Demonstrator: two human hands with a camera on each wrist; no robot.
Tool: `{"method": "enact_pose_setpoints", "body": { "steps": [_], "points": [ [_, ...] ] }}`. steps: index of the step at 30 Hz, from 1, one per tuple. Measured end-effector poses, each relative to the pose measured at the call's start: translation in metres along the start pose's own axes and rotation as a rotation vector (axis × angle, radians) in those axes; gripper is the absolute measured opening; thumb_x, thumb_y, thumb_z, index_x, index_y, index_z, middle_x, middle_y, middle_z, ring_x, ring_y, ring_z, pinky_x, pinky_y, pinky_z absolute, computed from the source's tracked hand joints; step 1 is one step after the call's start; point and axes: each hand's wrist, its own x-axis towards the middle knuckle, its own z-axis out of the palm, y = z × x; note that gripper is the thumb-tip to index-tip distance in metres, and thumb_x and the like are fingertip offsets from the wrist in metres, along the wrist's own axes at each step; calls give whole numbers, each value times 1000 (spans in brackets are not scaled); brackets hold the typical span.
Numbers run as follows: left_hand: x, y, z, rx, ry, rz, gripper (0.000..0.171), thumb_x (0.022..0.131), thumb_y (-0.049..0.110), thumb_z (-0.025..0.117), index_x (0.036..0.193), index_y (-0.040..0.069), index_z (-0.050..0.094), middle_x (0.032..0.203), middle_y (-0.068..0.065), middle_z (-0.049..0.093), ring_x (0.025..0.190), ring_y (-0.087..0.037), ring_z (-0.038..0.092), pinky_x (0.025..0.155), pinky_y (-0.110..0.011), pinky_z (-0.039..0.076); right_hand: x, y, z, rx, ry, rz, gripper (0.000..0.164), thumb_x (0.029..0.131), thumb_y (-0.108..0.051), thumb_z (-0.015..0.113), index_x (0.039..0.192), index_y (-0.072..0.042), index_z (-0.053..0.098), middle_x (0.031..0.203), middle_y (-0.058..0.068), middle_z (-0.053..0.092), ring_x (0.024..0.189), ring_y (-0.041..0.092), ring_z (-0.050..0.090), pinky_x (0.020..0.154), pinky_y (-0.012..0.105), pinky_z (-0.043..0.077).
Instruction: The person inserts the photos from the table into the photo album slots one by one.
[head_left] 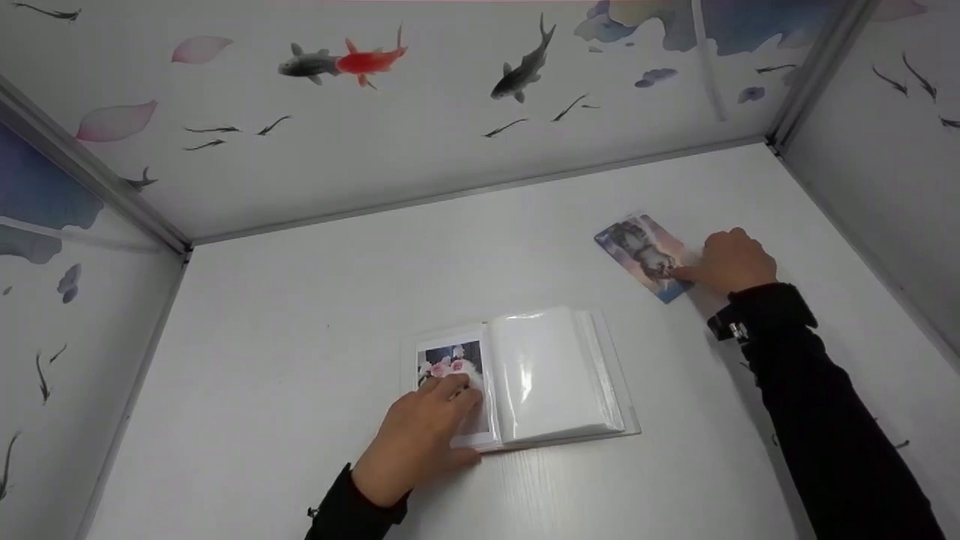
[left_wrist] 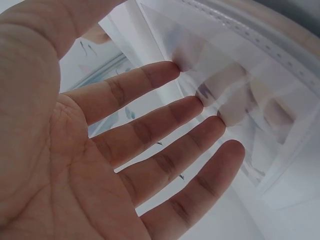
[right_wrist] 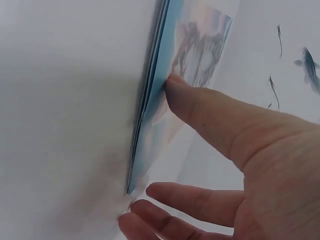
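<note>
The left hand [head_left: 426,424], fingers straight, touches the album [head_left: 551,375] over its flower picture [head_left: 454,361]. The right hand [head_left: 735,262], loosely bent, touches stacked cards [head_left: 636,247].

No text, label, brand, number or sign could be read in any of the three views. The album [head_left: 551,375] and the photo [head_left: 452,358] in it showed no legible lettering or numerals, nor did the cards [head_left: 636,249] to the right of it. The back wall [head_left: 420,142] likewise bore nothing that could be read as writing.
</note>
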Motion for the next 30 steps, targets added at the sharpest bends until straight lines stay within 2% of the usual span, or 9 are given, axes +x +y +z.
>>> {"method": "enact_pose_setpoints", "body": {
  "steps": [2, 5, 8, 11, 14, 21, 25, 30],
  "points": [
    [0, 0, 0, -4, -3, -3, 65, 67, 42, 91, 120, 16, 64, 126, -4, 63, 112, -24, 63, 74, -40, 57, -1, 0, 1, 12, 11, -5, 58, 83, -50, 76, 60, -2, 53, 68, 14, 48, 60, 20, 41, 44, 30, 36],
    [0, 0, 0, -5, -10, -5, 65, 67, 42, 91, 120, 15, 64, 127, -4, 63, 113, -24, 63, 75, -41, 57, -3, -2, 2, 42, 25, -12, 56, 82, -47, 78, 64, 3, 61, 63, 15, 54, 59, 22, 47, 44, 30, 38],
    [0, 1, 1, -2, -19, -6, 66, 67, 43, 91, 121, 15, 64, 128, -5, 63, 114, -25, 63, 76, -42, 58, -3, -3, 2, 69, 28, -18, 56, 83, -41, 78, 87, 14, 70, 79, 29, 66, 67, 35, 61, 49, 38, 48],
    [1, 1, 0, -5, -25, -10, 66, 67, 44, 91, 121, 16, 64, 129, -5, 63, 115, -26, 63, 78, -43, 58, -2, -3, 2, 88, 20, -20, 60, 85, -38, 77, 104, 18, 68, 101, 38, 67, 83, 47, 66, 61, 50, 55],
    [1, 1, 0, -8, -23, -9, 66, 68, 44, 91, 121, 16, 64, 129, -5, 63, 115, -26, 63, 77, -43, 58, 1, -3, 2, 102, -5, -13, 63, 85, -37, 77, 110, 19, 65, 110, 39, 65, 93, 51, 65, 73, 56, 56],
    [-1, 0, 1, -21, -5, 5, 64, 67, 41, 91, 120, 15, 65, 127, -5, 64, 112, -25, 63, 73, -40, 57, 11, 5, 0, 142, -104, 10, 76, 85, -40, 76, 125, 20, 53, 124, 42, 56, 110, 55, 57, 92, 61, 49],
    [0, 0, 1, -21, -6, 1, 64, 68, 41, 91, 120, 16, 64, 126, -5, 63, 112, -24, 63, 74, -40, 57, 13, 7, 1, 148, -89, -18, 78, 85, -38, 78, 130, 19, 48, 124, 43, 53, 113, 56, 53, 94, 62, 46],
    [-1, 0, 2, -13, 10, 9, 64, 67, 41, 92, 119, 15, 64, 125, -5, 64, 110, -24, 63, 72, -39, 57, 11, 7, 5, 114, -40, -37, 73, 85, -38, 78, 128, 15, 54, 121, 43, 55, 114, 57, 49, 94, 65, 43]
  ]
}}
